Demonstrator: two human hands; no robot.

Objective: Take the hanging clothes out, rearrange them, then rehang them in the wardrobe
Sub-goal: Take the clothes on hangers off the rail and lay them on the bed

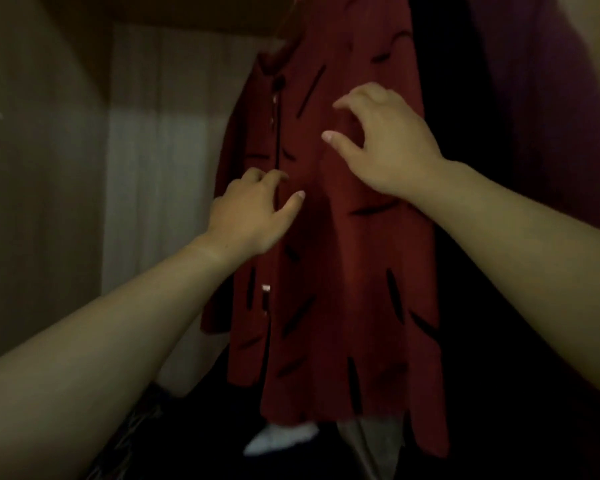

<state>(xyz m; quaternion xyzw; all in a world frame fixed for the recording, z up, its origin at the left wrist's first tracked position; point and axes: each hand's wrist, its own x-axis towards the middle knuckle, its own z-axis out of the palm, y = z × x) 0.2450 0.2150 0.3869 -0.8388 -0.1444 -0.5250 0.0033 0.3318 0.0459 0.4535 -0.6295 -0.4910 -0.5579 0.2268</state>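
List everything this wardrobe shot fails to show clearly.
1. What the dark red shirt with black dashes hangs from: cut off by the head view's top edge.
2. Black garment beside the shirt: lost in shadow, shape unreadable.
3. White item under the shirt's hem: blurred and partly hidden by the hem.
4. Left hand and right hand: whether their fingertips touch the fabric is unclear from this angle.

The light is dim. Left of the left hand [253, 216], a plain beige side wall [39, 168] meets a paler back panel [160, 161], under a brown top board [174, 12].
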